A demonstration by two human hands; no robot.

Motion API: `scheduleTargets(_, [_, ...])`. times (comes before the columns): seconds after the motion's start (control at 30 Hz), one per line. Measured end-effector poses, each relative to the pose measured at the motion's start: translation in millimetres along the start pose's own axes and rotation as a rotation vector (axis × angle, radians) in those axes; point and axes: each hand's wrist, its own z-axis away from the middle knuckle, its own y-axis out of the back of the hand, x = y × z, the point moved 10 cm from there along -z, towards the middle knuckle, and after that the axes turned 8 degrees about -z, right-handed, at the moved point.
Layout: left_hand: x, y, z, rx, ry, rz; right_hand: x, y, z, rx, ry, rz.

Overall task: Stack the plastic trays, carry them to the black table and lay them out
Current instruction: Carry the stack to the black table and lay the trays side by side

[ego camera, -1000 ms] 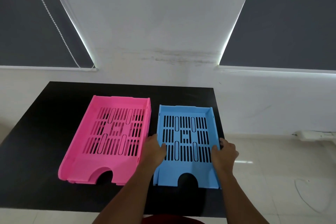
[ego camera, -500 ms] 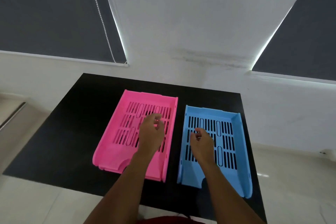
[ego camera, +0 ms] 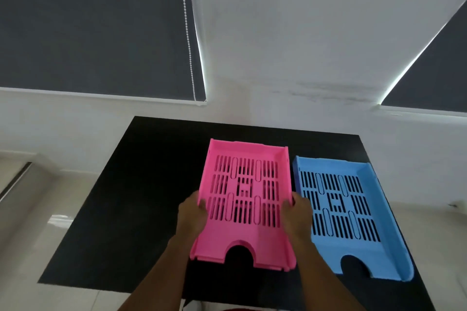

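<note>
A pink slotted plastic tray (ego camera: 252,237) lies on the black table (ego camera: 126,209), its notched front edge toward me. My left hand (ego camera: 192,214) grips its left wall and my right hand (ego camera: 298,214) grips its right wall. A blue slotted tray (ego camera: 374,250) of the same shape lies flat just to the right of the pink one, close beside it, with no hand on it.
The table stands against a white wall under two dark roller blinds (ego camera: 96,25); a bead chain (ego camera: 188,33) hangs by the left one. Pale tiled floor (ego camera: 30,235) lies to the left and right of the table.
Both hands left the blue tray, passed over the trays, and now hold the pink tray by its two sides. The view has swung left, and the pink tray sits straighter.
</note>
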Motion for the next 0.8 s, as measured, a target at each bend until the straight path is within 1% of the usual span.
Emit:
scheduleTargets(0.13, [6.4, 9.8, -7.7, -0.044, -0.046, 0.073, -15.6, -1.2, 0.2, 0.052, -0.005, 0.054])
scheduleTargets(0.3, [19.9, 43.6, -17.1, -0.013, -0.15, 0.152, -47.6, -0.6, 0.1, 0.114, 0.059, 0.075])
scheduleTargets(0.47, [6.7, 85.5, -27.9, 0.047, -0.161, 0.112, -81.2, -28.8, 7.4, 0.022, 0.112, 0.029])
scheduleTargets(0.57, [-18.9, 114.5, -33.8, 0.096, -0.125, 0.078, -104.6, -60.4, 16.1, -0.067, 0.172, -0.03])
scheduleTargets(0.63, [-38.6, 134.3, -35.9, 0.14, -0.108, 0.04, -117.0, -84.1, 22.3, -0.112, 0.197, -0.02])
scheduleTargets(0.8, [-87.5, 183.4, -36.7, 0.251, -0.091, -0.045, -146.6, -140.8, 42.1, -0.145, 0.294, 0.001])
